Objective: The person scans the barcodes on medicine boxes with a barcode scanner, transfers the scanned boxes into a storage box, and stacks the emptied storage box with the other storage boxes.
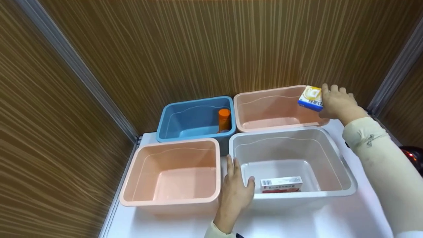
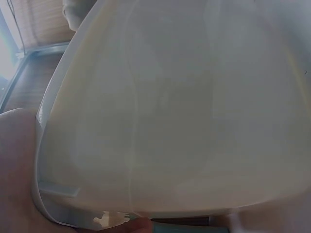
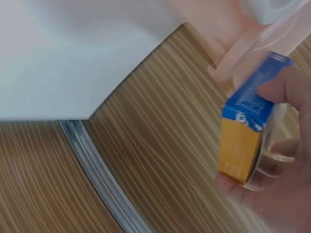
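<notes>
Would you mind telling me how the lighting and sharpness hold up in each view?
Head: fairly crisp, soft shadows below the front peach bin on the white table; left wrist: hazy and low in contrast across the white bin, bright glare at the left edge; right wrist: right hand slightly blurred around the blue-and-yellow carton, metal strip bowed, suggesting lens distortion.

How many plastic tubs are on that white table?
4: in the head view, the blue tub at back left, the back-right pink tub, the front-left pink tub, and the white tub at front right.
</notes>
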A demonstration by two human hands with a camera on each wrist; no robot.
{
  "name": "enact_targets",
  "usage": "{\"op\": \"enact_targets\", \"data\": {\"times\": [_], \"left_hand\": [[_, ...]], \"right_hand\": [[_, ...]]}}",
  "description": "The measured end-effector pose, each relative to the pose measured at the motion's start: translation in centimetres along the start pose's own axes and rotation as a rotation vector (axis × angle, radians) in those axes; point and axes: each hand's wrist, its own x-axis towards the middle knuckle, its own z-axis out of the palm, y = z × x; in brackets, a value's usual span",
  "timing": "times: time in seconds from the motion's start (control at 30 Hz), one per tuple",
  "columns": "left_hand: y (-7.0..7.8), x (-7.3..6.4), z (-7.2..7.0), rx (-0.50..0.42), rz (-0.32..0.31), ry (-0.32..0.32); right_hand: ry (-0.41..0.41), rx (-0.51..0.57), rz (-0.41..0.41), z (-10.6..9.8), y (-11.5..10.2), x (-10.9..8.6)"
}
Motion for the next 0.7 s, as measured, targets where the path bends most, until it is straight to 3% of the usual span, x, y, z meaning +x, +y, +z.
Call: {"op": "enact_targets", "data": {"times": [0.4,0.7], "left_hand": [[1.0,-1.1,0.3,0.027,0.006,-0.007],[1.5,-1.8,0.4,0.027,-0.027,-0.04]], "right_hand": [[0.1,0.089,-0.09,0.8,-1.7,1.9],[0.258,-0.093,-0.131,1.2,-2.4,2.4]]}}
